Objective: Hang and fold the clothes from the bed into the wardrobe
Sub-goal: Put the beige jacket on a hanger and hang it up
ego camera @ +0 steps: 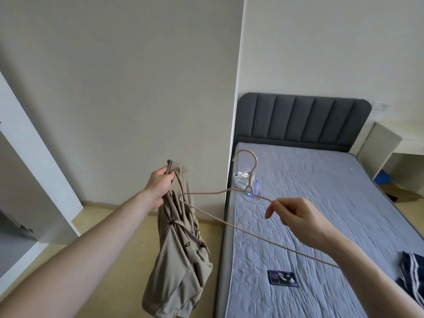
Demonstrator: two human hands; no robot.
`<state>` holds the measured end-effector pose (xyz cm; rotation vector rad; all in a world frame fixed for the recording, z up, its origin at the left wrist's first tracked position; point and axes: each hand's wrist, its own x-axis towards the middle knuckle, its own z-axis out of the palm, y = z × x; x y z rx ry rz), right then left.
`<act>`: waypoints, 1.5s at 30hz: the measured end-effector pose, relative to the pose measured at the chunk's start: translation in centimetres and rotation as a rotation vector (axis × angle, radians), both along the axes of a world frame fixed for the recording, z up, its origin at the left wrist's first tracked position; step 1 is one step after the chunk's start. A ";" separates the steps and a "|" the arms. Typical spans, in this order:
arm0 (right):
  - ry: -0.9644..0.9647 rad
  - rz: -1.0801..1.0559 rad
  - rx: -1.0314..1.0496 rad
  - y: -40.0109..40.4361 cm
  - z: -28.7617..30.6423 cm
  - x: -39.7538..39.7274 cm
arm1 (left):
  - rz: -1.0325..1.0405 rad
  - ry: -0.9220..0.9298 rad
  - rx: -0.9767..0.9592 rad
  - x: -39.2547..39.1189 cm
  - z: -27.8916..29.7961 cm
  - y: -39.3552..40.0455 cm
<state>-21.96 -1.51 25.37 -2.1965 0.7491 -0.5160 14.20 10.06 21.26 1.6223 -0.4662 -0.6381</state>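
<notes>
My left hand (159, 188) grips the top edge of a beige garment (181, 255), which hangs down over the floor beside the bed. My right hand (296, 214) pinches the right shoulder of a thin beige hanger (220, 220), held level with its hook pointing up. The hanger's left tip sits inside the garment's upper folds. A dark striped garment (411, 271) lies on the bed (321, 203) at the right edge. An open white wardrobe door (34, 157) stands at the left.
On the mattress lie a dark card or phone (282, 277), a small white bag (242, 181) and a clear plastic bottle (255, 189). A grey headboard (302, 118) backs the bed. A white desk (385, 145) stands at the far right. The floor is light wood.
</notes>
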 end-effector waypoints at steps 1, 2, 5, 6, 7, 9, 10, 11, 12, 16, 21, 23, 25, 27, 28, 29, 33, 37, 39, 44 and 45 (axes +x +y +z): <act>-0.007 0.003 0.004 0.2 0.0 0.1 | 0.003 0.009 0.006 -0.2 0.4 0.1; -0.010 0.006 0.007 0.4 -0.2 0.2 | -0.007 0.010 0.007 -0.5 0.6 0.1; -0.003 0.019 0.025 1.1 -1.3 1.1 | -0.086 -0.002 -0.015 -2.1 1.5 0.0; 0.002 0.024 0.032 1.3 -1.8 1.6 | -0.109 0.006 -0.038 -2.8 2.0 -0.2; 0.005 0.029 0.038 1.5 -2.4 2.0 | -0.131 0.018 -0.057 -3.5 2.7 -0.3; -0.003 0.033 0.059 2.0 -3.4 3.0 | -0.183 0.051 -0.101 -4.9 4.1 -0.8; -0.014 0.032 0.081 2.2 -3.8 3.5 | -0.211 0.080 -0.131 -5.6 4.7 -1.1; -0.028 0.030 0.108 2.5 -4.1 4.0 | -0.238 0.112 -0.165 -6.4 5.5 -1.3; -0.046 0.027 0.135 2.7 -4.5 4.4 | -0.264 0.148 -0.200 -7.2 6.2 -1.5; -0.228 -0.061 0.226 3.6 -5.4 5.6 | -0.386 0.159 -0.222 -10.0 8.2 -1.5; -0.472 -0.123 0.340 3.8 -5.3 5.9 | -0.611 -0.403 -0.074 -11.0 8.0 -0.7; -0.503 -0.139 0.368 3.9 -5.4 5.8 | -0.667 -0.760 0.027 -11.3 8.0 -0.5; -0.525 -0.143 0.378 3.9 -5.5 5.6 | -0.675 -1.180 0.136 -11.4 8.3 -0.5; -0.555 -0.150 0.383 4.0 -5.5 5.4 | -0.633 -1.550 0.285 -11.3 8.8 -0.7; -0.571 -0.159 0.381 4.1 -5.3 5.3 | -0.628 -1.617 0.342 -11.0 9.2 -0.9; -0.585 -0.167 0.379 4.0 -5.2 5.2 | -0.638 -1.627 0.379 -10.6 9.7 -1.1; -0.601 -0.159 0.298 4.3 -5.1 4.4 | -0.761 -1.481 0.343 -8.6 10.9 -2.6; -0.561 -0.294 0.114 4.0 -4.1 3.5 | -0.762 -1.378 0.222 -7.6 10.5 -3.4; -0.604 -0.389 -0.084 3.9 -3.3 2.8 | -0.730 -1.370 0.119 -7.6 10.7 -3.6; -0.706 -0.274 -0.208 6.9 -3.9 0.5 | -0.609 -1.360 -0.019 -7.2 12.2 -4.2; -0.641 -0.203 -0.157 7.6 -5.0 0.4 | -0.592 -1.367 -0.028 -7.2 12.5 -4.3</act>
